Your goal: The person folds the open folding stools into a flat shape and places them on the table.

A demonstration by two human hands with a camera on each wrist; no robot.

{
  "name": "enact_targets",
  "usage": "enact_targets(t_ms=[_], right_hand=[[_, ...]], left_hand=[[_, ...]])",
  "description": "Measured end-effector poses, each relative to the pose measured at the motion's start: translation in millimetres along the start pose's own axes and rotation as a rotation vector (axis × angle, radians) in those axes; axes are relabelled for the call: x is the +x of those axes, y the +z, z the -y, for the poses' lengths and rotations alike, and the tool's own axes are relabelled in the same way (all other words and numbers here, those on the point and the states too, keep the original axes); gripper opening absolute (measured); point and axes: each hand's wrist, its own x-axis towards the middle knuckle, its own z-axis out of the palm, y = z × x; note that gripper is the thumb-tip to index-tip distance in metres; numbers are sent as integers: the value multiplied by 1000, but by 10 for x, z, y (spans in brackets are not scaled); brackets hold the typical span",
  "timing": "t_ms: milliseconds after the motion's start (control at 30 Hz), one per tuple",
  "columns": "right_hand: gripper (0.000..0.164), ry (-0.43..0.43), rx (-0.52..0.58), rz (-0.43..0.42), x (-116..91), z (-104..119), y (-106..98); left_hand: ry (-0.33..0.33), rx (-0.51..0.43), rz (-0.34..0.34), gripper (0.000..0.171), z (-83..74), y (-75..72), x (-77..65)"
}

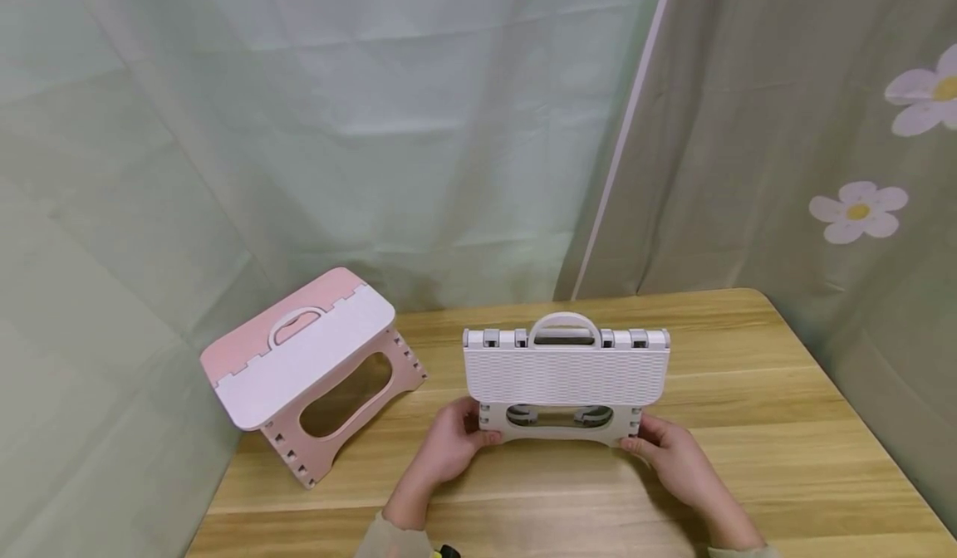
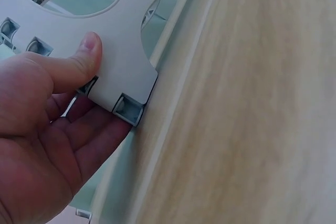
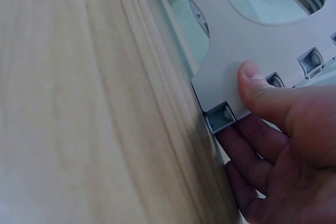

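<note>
A white folding stool (image 1: pixel 566 377) stands upright on the wooden table, its textured top panel hanging down over the front leg and its loop handle uppermost. My left hand (image 1: pixel 452 442) grips the stool's lower left leg edge. In the left wrist view the thumb (image 2: pixel 89 59) lies on the leg's front face, with the fingers behind the edge. On the opposite side my right hand (image 1: pixel 669 457) grips the lower right leg edge the same way. The right thumb (image 3: pixel 254 80) presses the front face near the bottom corner in the right wrist view.
To the left stands a pink and white folding stool (image 1: pixel 314 359), unfolded with its top flat and handle raised. The wooden table (image 1: pixel 777 458) meets a pale green curtain (image 1: pixel 449 143) behind. A grey-brown curtain with daisies (image 1: pixel 748 151) hangs at the right.
</note>
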Motion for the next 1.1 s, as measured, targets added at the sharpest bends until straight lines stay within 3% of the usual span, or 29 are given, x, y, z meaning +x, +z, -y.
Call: enact_targets(t_ms=[200, 367, 500, 667, 933, 1100], right_hand=[[42, 51, 45, -1, 9, -12, 10], [66, 89, 130, 34, 39, -22, -11], [77, 92, 124, 22, 37, -24, -19], [68, 100, 81, -58, 17, -26, -3], [60, 104, 9, -154, 30, -32, 28], [56, 88, 57, -161, 46, -33, 42]], left_hand=[[-21, -29, -60, 59, 17, -9, -7], [-14, -35, -89, 82, 17, -11, -18], [-18, -29, -91, 70, 9, -17, -9], [-28, -59, -98, 51, 7, -11, -2], [-63, -105, -141, 43, -11, 13, 7], [-54, -71, -174, 40, -29, 19, 10]])
